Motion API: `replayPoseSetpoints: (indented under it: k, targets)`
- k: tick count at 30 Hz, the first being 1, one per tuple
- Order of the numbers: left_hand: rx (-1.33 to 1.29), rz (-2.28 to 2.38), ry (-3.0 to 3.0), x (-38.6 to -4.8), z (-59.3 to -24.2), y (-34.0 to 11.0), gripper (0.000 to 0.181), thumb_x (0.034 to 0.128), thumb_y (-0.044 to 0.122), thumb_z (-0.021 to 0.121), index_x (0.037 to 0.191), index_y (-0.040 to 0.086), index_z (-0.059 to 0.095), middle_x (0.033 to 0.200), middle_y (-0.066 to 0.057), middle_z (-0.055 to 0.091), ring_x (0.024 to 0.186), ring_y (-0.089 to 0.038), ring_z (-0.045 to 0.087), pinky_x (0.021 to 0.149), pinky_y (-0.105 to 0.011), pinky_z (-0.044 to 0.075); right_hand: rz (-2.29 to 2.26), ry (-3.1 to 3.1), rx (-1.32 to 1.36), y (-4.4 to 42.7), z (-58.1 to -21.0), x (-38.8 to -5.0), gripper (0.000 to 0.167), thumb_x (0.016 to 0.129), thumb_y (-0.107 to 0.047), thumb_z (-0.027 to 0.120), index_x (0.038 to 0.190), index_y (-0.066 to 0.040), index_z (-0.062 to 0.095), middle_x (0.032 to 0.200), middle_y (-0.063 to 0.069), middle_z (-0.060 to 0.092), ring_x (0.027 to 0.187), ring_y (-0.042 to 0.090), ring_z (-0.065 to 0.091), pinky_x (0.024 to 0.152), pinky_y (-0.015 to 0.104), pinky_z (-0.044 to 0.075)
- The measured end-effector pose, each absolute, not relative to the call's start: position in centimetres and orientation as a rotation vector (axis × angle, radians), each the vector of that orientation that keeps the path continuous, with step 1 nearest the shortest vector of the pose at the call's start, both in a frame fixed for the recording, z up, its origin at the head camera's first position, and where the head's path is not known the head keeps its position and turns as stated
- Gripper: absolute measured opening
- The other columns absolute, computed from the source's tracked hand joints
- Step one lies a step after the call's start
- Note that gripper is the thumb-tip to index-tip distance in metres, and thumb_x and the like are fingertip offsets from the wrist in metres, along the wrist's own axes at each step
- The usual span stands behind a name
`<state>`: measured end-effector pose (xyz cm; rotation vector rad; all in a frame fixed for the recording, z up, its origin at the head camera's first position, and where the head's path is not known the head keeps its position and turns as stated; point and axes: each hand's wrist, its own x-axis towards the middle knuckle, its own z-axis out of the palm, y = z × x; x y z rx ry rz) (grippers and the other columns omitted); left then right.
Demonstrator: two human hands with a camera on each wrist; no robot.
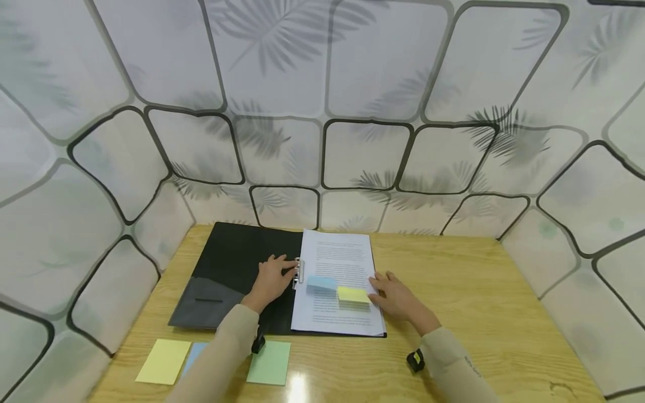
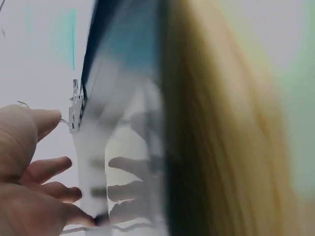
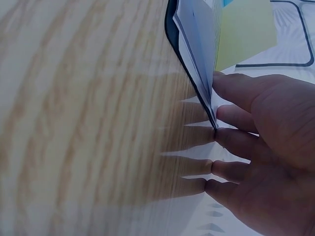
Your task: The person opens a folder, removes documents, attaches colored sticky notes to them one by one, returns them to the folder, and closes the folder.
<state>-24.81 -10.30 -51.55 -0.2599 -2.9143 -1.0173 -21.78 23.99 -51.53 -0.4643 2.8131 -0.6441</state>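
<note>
A black clip folder [image 1: 252, 246] lies spread on the table, with a stack of printed paper [image 1: 337, 252] on its right half. Along the spine is a metal clip [image 1: 300, 270]. My left hand [image 1: 271, 282] rests on the folder's left side, its fingertips at the clip; in the left wrist view the thumb meets a thin metal lever of the clip [image 2: 75, 113]. Fairly straight fingers of my right hand [image 1: 398, 296] touch the right edge of the paper and folder. A blue sticky note [image 1: 321, 284] and a yellow sticky note [image 1: 354, 295] stick up from the top page.
On the table [image 1: 453, 280] in front of the folder lie a yellow note pad [image 1: 163, 361], a blue one [image 1: 194, 354] partly behind the left sleeve, and a green one [image 1: 269, 364]. A grey pocket [image 1: 206, 302] covers the folder's lower left. Patterned fabric walls [image 1: 368, 157] enclose the table.
</note>
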Motion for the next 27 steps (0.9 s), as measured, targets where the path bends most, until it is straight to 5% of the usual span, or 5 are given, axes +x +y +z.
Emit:
replayPoseSetpoints:
  k: [6, 12, 27]
  targets:
    - [-0.398, -0.882, -3.104, -24.0, -50.8, -11.0, 0.05, 0.1092, 0.039, 0.057, 0.152, 0.012, 0.058, 0.16, -0.03, 0.046, 0.154, -0.06, 0.025, 0.122, -0.08, 0.013, -0.648, 2.813, -0.455, 24.2, -51.5, -22.0, 0.056, 0.107, -0.027, 0.061, 0.153, 0.003, 0.051, 0.163, 0.03, 0.039, 0.154, 0.059, 0.024, 0.123, 0.07, 0.027]
    - [-0.413, -0.93, -3.12, -23.7, -50.9, -11.5, 0.051, 0.1131, 0.043, 0.046, 0.152, 0.012, 0.058, 0.161, -0.027, 0.046, 0.156, -0.057, 0.023, 0.125, -0.076, 0.011, -0.651, 2.81, -0.461, 24.4, -51.7, -22.0, 0.056, 0.107, -0.027, 0.061, 0.153, 0.004, 0.051, 0.163, 0.031, 0.039, 0.154, 0.06, 0.024, 0.123, 0.07, 0.028]
    - [-0.236, -0.675, -3.073, -23.2, -51.6, -10.1, 0.054, 0.0922, 0.038, 0.08, 0.142, 0.022, 0.069, 0.158, -0.025, 0.051, 0.153, -0.047, 0.038, 0.126, -0.065, 0.028, -0.659, 2.804, -0.466, 24.1, -51.7, -21.8, 0.056, 0.108, -0.028, 0.06, 0.154, 0.003, 0.05, 0.164, 0.029, 0.038, 0.155, 0.059, 0.022, 0.123, 0.07, 0.027]
